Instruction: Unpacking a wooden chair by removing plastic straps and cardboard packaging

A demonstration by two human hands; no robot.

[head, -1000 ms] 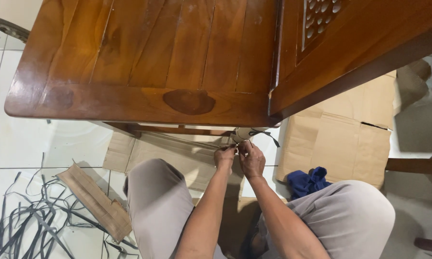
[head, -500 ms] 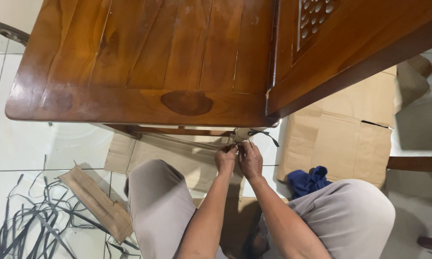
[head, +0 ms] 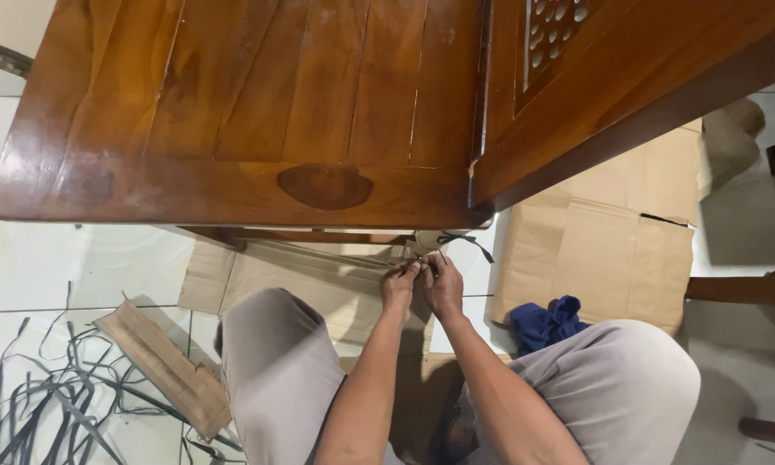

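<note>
Head view, looking down past a wooden table top (head: 232, 112) to the floor. Both hands meet just under the table's near edge, at a table leg wrapped in pale paper (head: 423, 241).

Left hand (head: 401, 284): fingers curled tight, thumb and forefinger pinched on a thin black strap (head: 466, 240) where it crosses the wrapped leg. Right hand (head: 444, 284): touching the left, fingers likewise pinched closed on the same strap at the leg. A loose end of the strap trails off beyond the right hand, to its right. Exact finger contact points too small to resolve.

Around the hands: flattened cardboard (head: 318, 271) lies on the floor directly below them and runs off to the left. A larger cardboard sheet (head: 620, 250) lies right of the right hand. A crumpled blue cloth (head: 545, 322) sits near the right forearm, beside the knee. Well left of the left hand: a cardboard strip (head: 159, 366) and a tangle of cut black straps (head: 52, 405) on the white floor tiles (head: 60, 267).
</note>
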